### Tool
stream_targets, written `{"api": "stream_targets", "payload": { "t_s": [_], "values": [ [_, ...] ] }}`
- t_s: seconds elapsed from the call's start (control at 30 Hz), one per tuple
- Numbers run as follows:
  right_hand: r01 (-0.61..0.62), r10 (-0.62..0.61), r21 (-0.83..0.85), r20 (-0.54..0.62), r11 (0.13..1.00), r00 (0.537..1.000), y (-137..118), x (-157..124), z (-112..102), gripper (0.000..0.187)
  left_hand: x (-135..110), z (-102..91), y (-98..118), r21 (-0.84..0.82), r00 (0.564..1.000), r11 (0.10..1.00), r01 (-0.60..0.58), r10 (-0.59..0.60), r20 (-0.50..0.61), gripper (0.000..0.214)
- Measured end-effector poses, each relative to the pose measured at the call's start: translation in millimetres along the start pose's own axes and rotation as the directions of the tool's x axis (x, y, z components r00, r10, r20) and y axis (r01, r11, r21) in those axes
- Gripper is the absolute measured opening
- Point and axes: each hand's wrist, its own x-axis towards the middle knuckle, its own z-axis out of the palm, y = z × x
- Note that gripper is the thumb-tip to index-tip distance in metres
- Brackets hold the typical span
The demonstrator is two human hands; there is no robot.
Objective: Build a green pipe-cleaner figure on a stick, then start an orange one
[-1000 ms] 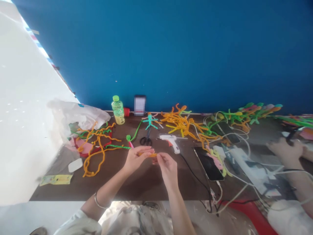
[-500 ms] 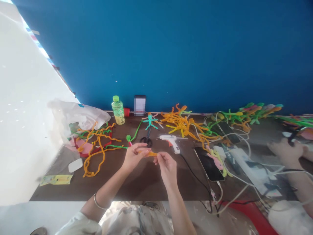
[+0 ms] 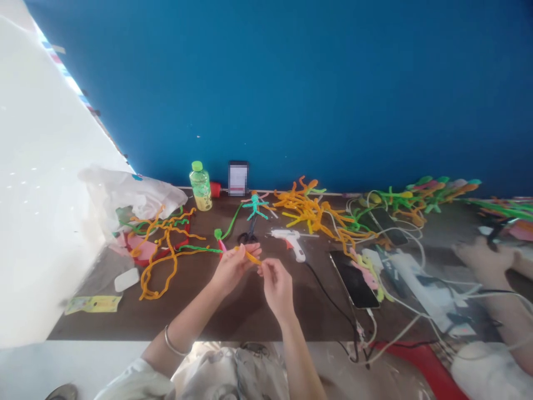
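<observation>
Between my two hands runs a short length of orange pipe cleaner (image 3: 252,258). My left hand (image 3: 231,268) is closed on its left end, with the thumb on top. The fingertips of my right hand (image 3: 275,282) pinch the other end. Just beyond my hands lie black-handled scissors (image 3: 247,238), partly covered by the left fingers. A small turquoise pipe-cleaner figure (image 3: 255,205) rests above the scissors. To the right is a white glue gun (image 3: 295,243) on its side. A green pipe-cleaner piece (image 3: 218,234) lies close to my left hand.
At left are tangled orange pipe cleaners (image 3: 172,261), a drink bottle (image 3: 201,186) and a plastic bag (image 3: 137,191). A heap of orange figures (image 3: 316,214) sits behind. A phone (image 3: 353,280), cables and a power strip (image 3: 428,291) occupy the right, near another person's hand (image 3: 478,258).
My left hand has turned, bringing its thumb over the pipe cleaner, which now slants down to the right. My right hand has shifted slightly left.
</observation>
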Motion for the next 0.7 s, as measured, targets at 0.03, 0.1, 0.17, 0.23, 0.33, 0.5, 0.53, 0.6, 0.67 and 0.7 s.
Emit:
{"api": "stream_targets", "payload": {
  "t_s": [0.03,0.1,0.17,0.23,0.33,0.5,0.53,0.6,0.67,0.7],
  "values": [
    [0.037,-0.036,-0.044,0.026,0.998,0.999,-2,0,-2,0.017,0,-0.8,1,-0.004,1.0,1.0,-0.003,0.003,-0.005,0.032],
    [0.087,-0.081,-0.062,0.09,0.994,0.993,-5,1,-4,0.021,-1,-1.9,3,0.06,0.999,0.998,-0.029,0.03,-0.024,0.032],
    [0.1,-0.092,-0.058,0.121,0.993,0.988,-7,2,-3,0.029,-3,-1.3,4,0.177,0.998,0.983,-0.051,0.057,-0.031,0.033],
    [0.079,-0.068,-0.092,0.122,0.993,0.99,-7,4,0,0.024,-5,0.8,6,0.26,0.998,0.964,-0.056,0.062,-0.015,0.034],
    [0.014,0.003,-0.127,0.129,0.992,0.992,-5,5,3,0.022,-7,3.5,9,0.249,0.998,0.967,-0.062,0.057,0.025,0.038],
    [-0.141,0.125,0.039,0.282,0.989,0.951,1,7,3,0.023,-8,-0.6,15,0.309,0.999,0.95,-0.054,0.05,0.021,0.044],
    [-0.169,0.141,0.065,0.31,0.984,0.94,2,8,3,0.024,-8,-1.6,15,0.336,0.998,0.94,-0.061,0.062,0.008,0.044],
    [-0.167,0.141,0.058,0.308,0.984,0.941,4,8,3,0.023,-7,-1.9,14,0.409,0.995,0.909,-0.082,0.098,-0.02,0.043],
    [-0.087,0.087,-0.012,0.247,0.996,0.965,6,8,4,0.02,-7,-1.0,14,0.486,0.991,0.869,-0.089,0.125,-0.041,0.044],
    [-0.043,0.053,-0.05,0.211,0.998,0.976,7,7,5,0.019,-6,-0.7,15,0.514,0.991,0.854,-0.086,0.127,-0.045,0.045]
  ]
}}
